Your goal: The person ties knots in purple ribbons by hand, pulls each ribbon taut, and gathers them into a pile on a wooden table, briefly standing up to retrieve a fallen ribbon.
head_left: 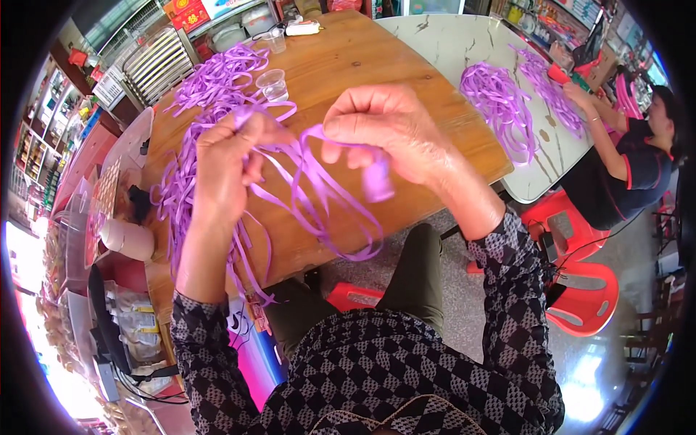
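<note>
Pinching a purple ribbon between thumb and forefinger of the right hand, near the centre of the frame, with the thumb pressed on top. Closed on purple ribbon also with the left hand, left of the centre, but blurred there, so impossible to tell exactly which fingers press, or if both grips share one single strip. Between and below the two hands, long loose loops, hanging partly over the near edge of a wooden table. Under the right fingers, a small blurred purple bunch.

To the left of these loops, reaching to the upper left of the frame, a large tangled ribbon pile, partly behind the left forearm. Just beside the pile, a clear plastic cup, with a second clear cup farther up. At the left, a pale pink container.

At the upper right, on a white marble-patterned table, two more purple ribbon bundles. At the right edge, a seated co-worker in a dark top with red trim, with hands near the farther bundle. Lower right, a red plastic stool on a grey speckled floor
</note>
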A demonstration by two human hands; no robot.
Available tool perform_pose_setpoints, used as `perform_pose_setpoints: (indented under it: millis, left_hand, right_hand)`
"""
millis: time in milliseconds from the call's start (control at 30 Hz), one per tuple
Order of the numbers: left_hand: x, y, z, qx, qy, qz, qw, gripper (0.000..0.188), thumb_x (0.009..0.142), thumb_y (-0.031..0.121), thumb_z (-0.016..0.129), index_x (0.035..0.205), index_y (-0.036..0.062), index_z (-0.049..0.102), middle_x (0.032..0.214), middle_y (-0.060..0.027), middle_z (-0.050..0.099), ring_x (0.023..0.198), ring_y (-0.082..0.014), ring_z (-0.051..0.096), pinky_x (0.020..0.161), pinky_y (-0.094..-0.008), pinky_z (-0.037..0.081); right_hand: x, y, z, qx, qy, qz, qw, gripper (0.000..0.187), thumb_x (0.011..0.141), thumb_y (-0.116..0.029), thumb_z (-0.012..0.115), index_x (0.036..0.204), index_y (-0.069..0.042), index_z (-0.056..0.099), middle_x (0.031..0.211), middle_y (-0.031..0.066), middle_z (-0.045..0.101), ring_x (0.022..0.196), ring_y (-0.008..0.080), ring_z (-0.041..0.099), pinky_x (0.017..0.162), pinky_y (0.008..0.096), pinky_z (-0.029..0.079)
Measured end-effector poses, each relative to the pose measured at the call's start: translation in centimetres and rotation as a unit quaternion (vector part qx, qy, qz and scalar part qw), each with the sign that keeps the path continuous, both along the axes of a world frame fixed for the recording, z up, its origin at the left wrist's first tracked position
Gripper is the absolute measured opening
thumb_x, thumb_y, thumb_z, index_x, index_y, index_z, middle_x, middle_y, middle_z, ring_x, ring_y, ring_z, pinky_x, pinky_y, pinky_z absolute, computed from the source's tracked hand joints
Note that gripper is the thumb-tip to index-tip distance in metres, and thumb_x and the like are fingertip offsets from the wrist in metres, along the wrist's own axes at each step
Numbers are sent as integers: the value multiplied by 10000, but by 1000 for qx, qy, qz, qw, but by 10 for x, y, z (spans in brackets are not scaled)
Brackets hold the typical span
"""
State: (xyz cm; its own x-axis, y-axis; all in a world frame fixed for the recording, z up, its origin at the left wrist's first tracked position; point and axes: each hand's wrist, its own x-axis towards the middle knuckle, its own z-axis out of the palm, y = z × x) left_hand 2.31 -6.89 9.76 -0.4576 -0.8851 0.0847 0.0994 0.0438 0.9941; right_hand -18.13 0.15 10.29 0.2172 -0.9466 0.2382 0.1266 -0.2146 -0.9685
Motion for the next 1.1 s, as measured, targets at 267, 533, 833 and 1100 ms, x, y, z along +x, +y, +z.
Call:
perform_pose_setpoints:
  millis: [267, 533, 833, 1100]
  left_hand:
    - [-16, -21, 6, 77, 87, -28, 993, 197, 829, 188, 571, 898, 5, 559, 826, -152, 627, 395, -44, 351, 342, -174, 202]
    - [-33, -13, -18, 115, 70, -67, 989, 162, 833, 183, 584, 883, 28, 587, 614, 5, 532, 388, -43, 372, 338, -187, 201]
    - [-33, 3, -43, 88, 136, -218, 962, 224, 781, 195, 640, 892, 3, 610, 724, -65, 626, 471, -51, 454, 391, -190, 287]
    - [10, -13, -4, 81, -58, -83, 991, 170, 768, 132, 642, 898, 30, 604, 678, -18, 592, 503, -33, 445, 438, -197, 325]
  right_hand:
    - [-9, -31, 23, -32, 254, 48, 965, 137, 769, -172, 633, 761, -38, 605, 608, -5, 556, 513, 36, 474, 444, 184, 349]
    - [-15, -48, 43, -79, 207, 7, 975, 100, 773, -123, 639, 792, -26, 623, 624, -5, 573, 497, 31, 495, 405, 163, 330]
    - [-36, -71, 33, -12, 161, 3, 987, 111, 780, -138, 640, 812, -33, 620, 636, 7, 582, 497, 44, 522, 386, 170, 326]
    - [-54, -79, 5, -215, 456, -119, 855, 358, 714, -209, 686, 1014, -49, 577, 949, 58, 608, 835, 163, 584, 683, 314, 472]
